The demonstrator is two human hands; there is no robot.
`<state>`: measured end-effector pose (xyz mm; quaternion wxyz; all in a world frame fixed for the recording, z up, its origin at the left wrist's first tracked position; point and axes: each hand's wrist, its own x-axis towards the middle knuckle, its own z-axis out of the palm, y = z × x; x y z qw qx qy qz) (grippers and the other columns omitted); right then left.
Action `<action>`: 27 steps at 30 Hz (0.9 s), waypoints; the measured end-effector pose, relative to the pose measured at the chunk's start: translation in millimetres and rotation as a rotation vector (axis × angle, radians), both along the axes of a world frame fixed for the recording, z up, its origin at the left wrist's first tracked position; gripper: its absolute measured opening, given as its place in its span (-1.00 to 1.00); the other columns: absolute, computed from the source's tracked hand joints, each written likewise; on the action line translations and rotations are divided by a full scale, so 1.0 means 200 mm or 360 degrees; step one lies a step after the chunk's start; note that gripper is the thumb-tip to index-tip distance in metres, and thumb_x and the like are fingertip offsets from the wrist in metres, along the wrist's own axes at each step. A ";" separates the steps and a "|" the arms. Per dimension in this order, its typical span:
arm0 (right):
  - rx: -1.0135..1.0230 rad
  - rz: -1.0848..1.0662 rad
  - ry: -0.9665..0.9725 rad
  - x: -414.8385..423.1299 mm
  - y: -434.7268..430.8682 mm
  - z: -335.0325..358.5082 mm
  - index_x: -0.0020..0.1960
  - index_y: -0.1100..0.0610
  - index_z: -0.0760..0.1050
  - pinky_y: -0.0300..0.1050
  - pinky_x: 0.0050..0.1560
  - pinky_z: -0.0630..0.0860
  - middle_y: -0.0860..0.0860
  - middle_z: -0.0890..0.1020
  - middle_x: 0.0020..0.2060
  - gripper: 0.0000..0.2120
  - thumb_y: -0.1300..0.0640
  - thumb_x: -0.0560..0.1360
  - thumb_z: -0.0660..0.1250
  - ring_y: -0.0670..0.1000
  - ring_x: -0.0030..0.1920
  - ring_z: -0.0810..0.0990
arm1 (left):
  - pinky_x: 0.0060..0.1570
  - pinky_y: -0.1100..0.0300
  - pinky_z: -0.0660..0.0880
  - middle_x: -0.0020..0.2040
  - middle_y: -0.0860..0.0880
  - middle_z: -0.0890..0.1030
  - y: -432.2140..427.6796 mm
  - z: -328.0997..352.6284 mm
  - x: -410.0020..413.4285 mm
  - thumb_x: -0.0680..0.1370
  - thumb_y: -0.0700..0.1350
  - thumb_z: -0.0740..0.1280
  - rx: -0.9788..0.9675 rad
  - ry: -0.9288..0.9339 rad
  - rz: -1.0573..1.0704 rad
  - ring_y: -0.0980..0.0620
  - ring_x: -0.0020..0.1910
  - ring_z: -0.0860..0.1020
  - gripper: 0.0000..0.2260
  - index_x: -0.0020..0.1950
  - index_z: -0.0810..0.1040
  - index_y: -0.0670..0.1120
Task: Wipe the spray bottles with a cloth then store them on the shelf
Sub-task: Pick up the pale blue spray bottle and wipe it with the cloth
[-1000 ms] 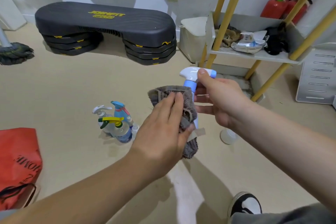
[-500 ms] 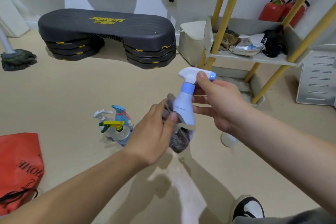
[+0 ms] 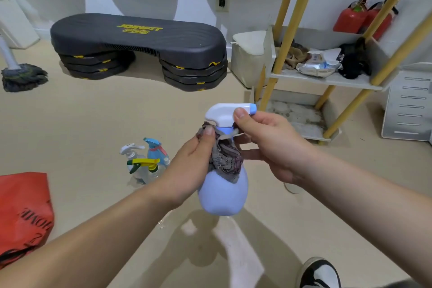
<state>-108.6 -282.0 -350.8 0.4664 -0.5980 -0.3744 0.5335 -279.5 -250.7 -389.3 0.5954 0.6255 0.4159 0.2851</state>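
Observation:
I hold a pale blue spray bottle with a white trigger head in the air in front of me. My right hand grips its trigger head and neck, thumb on top. My left hand holds a grey-brown cloth wrapped around the bottle's neck and upper body. Three more spray bottles stand together on the floor to the left, with white, blue and yellow-green triggers. The yellow-legged shelf stands at the right back.
The shelf holds rags, a wipes pack and a dark bundle. A black step platform sits by the wall, a mop head at far left, a red bag near left. My shoe shows below. A white cabinet stands right.
The cloth slid from the bottle's lower body up to its neck with my left hand. The bottle's base tipped toward me, so its round lower body now shows uncovered.

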 end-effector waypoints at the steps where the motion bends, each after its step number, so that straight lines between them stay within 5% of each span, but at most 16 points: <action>1: 0.0011 0.0048 0.0001 0.00 0.00 0.00 0.12 0.18 0.67 0.08 0.04 0.67 0.17 0.74 -0.02 -0.66 -0.08 0.67 0.29 0.01 -0.11 0.61 | 0.18 0.34 0.53 0.18 0.19 0.71 -0.01 0.00 0.00 0.76 0.14 0.04 0.0080 0.0021 -0.0001 0.28 0.21 0.62 -0.63 0.33 0.59 0.10; 4: 0.0068 0.0089 -0.0024 -0.03 0.00 0.01 -0.10 0.07 0.63 -0.13 -0.08 0.60 -0.07 0.67 -0.26 -0.71 -0.08 0.65 0.30 -0.08 -0.19 0.61 | 0.22 0.14 0.51 0.13 0.11 0.68 -0.06 0.01 0.02 0.73 0.13 0.12 0.0396 0.0127 0.0131 0.19 0.18 0.61 -0.70 0.25 0.56 0.03; 7: 0.0129 -0.0024 -0.0370 -0.04 0.03 -0.01 -0.27 -0.01 0.59 -0.15 -0.14 0.47 -0.08 0.51 -0.36 -0.67 -0.15 0.59 0.38 -0.08 -0.29 0.47 | 0.11 0.09 0.52 0.05 0.11 0.65 -0.06 0.01 0.02 0.70 0.17 0.16 0.0535 0.0140 0.0341 0.11 0.09 0.61 -0.76 0.15 0.51 0.06; 11: 0.0049 -0.0219 -0.0381 -0.04 0.04 -0.01 -0.11 0.17 0.57 -0.06 -0.26 0.55 0.04 0.60 -0.31 -0.63 -0.16 0.52 0.48 0.00 -0.30 0.58 | -0.01 0.04 0.44 0.01 0.03 0.56 -0.03 -0.02 0.00 0.69 0.13 0.17 0.0843 0.0487 0.0365 -0.03 0.01 0.54 -0.80 0.11 0.43 0.01; 13: 0.0052 -0.0078 -0.0181 -0.08 0.03 0.00 -0.13 0.19 0.62 -0.04 -0.09 0.67 0.08 0.67 -0.27 -0.68 -0.04 0.63 0.36 0.04 -0.27 0.66 | -0.07 0.07 0.37 0.00 0.02 0.51 -0.04 -0.02 0.00 0.68 0.06 0.17 0.0970 0.0634 0.0346 -0.07 0.00 0.52 -0.86 0.11 0.41 0.02; 15: 0.0037 0.0027 -0.0026 -0.10 0.02 0.03 -0.21 0.19 0.62 0.02 0.04 0.68 0.11 0.67 -0.28 -0.64 0.00 0.65 0.30 0.08 -0.28 0.65 | -0.05 0.00 0.42 0.04 -0.03 0.51 -0.05 -0.03 0.01 0.67 -0.05 0.20 0.1116 0.0815 0.0257 -0.13 0.02 0.52 -0.80 0.24 0.47 -0.07; 18: 0.0100 -0.0022 -0.0154 -0.08 0.03 0.01 -0.17 0.42 0.52 -0.02 -0.18 0.63 0.20 0.57 -0.32 -0.44 -0.12 0.60 0.38 0.11 -0.35 0.57 | -0.06 -0.04 0.45 0.08 -0.09 0.54 -0.08 -0.02 0.02 0.54 -0.05 0.12 0.1302 0.0963 0.0087 -0.17 0.01 0.51 -0.54 0.39 0.47 -0.17; 21: 0.0141 -0.0113 -0.0249 -0.03 0.05 -0.02 0.00 0.53 0.47 -0.07 -0.23 0.64 0.20 0.52 -0.27 -0.38 -0.11 0.62 0.36 0.09 -0.30 0.53 | 0.07 -0.02 0.47 0.18 -0.02 0.57 -0.07 0.01 0.02 0.63 -0.07 0.13 0.1066 0.0766 0.0054 -0.08 0.12 0.53 -0.62 0.42 0.48 -0.06; 24: 0.0055 -0.0251 -0.0115 0.07 0.07 -0.01 0.05 0.45 0.59 0.06 0.02 0.72 0.16 0.65 -0.16 -0.47 -0.10 0.62 0.37 0.07 -0.15 0.66 | 0.05 -0.02 0.51 0.01 0.03 0.65 -0.02 0.03 0.00 0.72 -0.04 0.20 0.0623 0.0482 0.0365 -0.07 0.06 0.60 -0.85 0.12 0.55 0.00; 27: -0.0005 -0.0245 -0.0002 0.15 0.07 0.00 0.13 0.36 0.63 0.06 0.03 0.70 0.13 0.69 -0.10 -0.54 -0.08 0.64 0.35 0.09 -0.12 0.67 | -0.06 0.10 0.55 -0.07 0.02 0.71 0.03 0.06 -0.03 0.74 0.00 0.20 0.0031 0.0081 0.0759 -0.02 -0.02 0.66 -0.76 0.00 0.59 -0.04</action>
